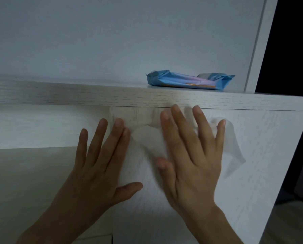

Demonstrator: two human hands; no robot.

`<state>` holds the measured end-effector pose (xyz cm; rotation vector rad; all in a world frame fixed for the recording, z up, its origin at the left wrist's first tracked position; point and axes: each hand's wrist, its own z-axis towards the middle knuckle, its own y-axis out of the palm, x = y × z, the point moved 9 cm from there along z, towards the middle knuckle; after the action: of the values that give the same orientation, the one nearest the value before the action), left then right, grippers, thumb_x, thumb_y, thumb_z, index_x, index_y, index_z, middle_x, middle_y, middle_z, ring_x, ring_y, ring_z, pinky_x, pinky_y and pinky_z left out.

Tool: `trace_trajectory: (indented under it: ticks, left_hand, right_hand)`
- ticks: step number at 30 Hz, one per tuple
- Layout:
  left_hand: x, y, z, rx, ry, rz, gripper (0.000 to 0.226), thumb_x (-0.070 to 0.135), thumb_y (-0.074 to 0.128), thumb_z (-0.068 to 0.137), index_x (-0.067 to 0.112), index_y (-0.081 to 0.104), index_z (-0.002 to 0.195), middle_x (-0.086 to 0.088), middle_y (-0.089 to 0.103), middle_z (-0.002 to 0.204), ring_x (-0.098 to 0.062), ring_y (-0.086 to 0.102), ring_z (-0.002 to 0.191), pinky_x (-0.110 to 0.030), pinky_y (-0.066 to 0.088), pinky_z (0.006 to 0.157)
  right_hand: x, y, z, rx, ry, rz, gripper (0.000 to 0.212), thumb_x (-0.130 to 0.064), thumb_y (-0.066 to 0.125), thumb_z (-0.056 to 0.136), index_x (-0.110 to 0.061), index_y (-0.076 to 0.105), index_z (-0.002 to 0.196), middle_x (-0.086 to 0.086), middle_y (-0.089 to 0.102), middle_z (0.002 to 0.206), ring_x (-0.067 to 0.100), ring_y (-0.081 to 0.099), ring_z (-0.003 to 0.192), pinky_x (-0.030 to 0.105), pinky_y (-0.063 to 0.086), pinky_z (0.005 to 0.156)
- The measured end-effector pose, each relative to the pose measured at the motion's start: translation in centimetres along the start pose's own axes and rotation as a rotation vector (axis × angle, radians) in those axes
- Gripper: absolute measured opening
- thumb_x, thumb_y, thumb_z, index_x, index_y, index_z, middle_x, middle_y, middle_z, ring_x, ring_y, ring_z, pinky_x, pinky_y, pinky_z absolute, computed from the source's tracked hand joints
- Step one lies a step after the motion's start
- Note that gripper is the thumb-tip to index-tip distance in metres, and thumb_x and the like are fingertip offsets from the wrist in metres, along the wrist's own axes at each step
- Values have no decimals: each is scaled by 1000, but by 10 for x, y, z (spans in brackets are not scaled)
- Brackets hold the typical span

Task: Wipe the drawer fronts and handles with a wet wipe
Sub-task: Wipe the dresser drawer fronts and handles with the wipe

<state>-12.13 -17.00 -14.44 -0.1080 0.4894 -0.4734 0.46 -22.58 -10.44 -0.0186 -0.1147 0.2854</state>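
A white wet wipe (235, 148) lies spread flat against a pale wood-grain drawer front (261, 134). My right hand (192, 155) presses it to the drawer with straight, spread fingers, fingertips near the drawer's top edge. My left hand (101, 159) rests flat on the front beside it, fingers straight, its fingertips at the wipe's left edge. Part of the wipe is hidden under my right hand. No handle shows.
A blue wet-wipe pack (189, 81) lies on the cabinet top (76, 92) at the back right, against a pale wall. A lower drawer front (24, 182) sits at the left. Right of the cabinet there is a dark gap and floor (291, 222).
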Motion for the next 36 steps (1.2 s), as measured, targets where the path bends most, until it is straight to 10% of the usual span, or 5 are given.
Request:
trace_trajectory:
  ticks: [16,23,36]
  left_hand:
    - [0,-2,-1,-3,-2,12,77,63,25,100,6,15,152,-7,-8,166,-29,-3,153,-52,4,121]
    - [0,0,0,-6,-2,17,82,64,26,100,6,9,155,-6,-9,166,-28,-3,153,-51,4,121]
    - [0,-1,1,-40,0,15,76,64,23,100,8,17,151,-5,-8,166,-27,-3,153,-50,2,121]
  right_hand:
    - [-16,-3,8,90,-86,225,20,-14,71,88,-14,73,108,7,69,95,19,58,97,35,37,105]
    - [8,-14,3,145,9,215,22,-29,50,102,-17,61,116,-3,52,108,16,52,101,28,31,107]
    - [-14,-6,3,71,-170,284,27,-5,71,85,-4,69,112,13,69,105,23,58,103,30,41,102]
